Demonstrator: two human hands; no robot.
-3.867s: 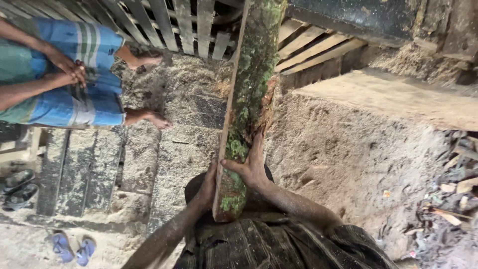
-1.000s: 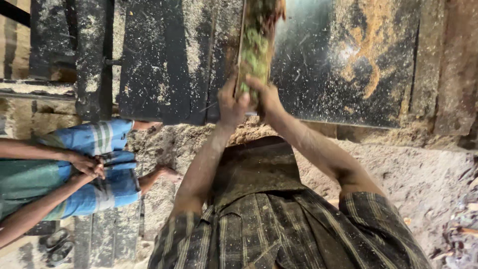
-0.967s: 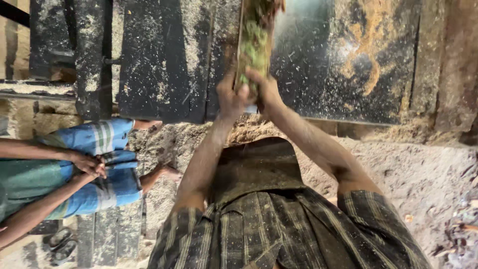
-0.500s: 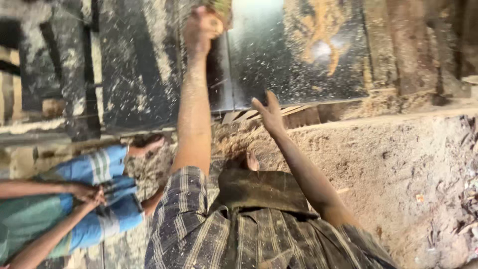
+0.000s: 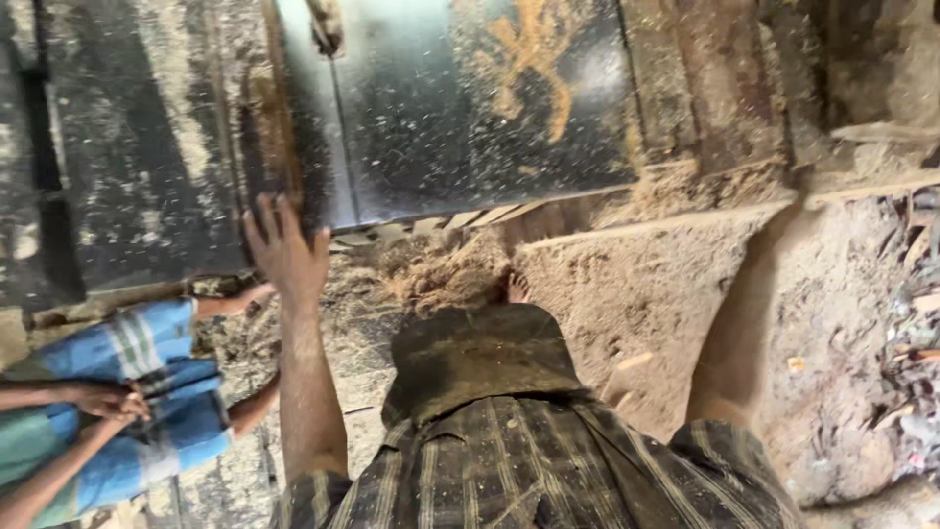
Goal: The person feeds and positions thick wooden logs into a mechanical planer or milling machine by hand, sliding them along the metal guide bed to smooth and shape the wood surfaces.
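Fingers (image 5: 262, 217) of the left hand (image 5: 286, 257) are spread wide and hold nothing, raised just below the front edge of the dark, sawdust-strewn metal plate (image 5: 460, 127). At the plate's far edge a wooden piece (image 5: 326, 24) is cut off by the frame, too little showing to tell its shape. Right of the plate, the right arm (image 5: 746, 313) stretches up blurred, its hand hidden, so its grip cannot be told. Left of the plate, another person's clasped hands (image 5: 113, 402) rest on blue striped cloth (image 5: 147, 392).
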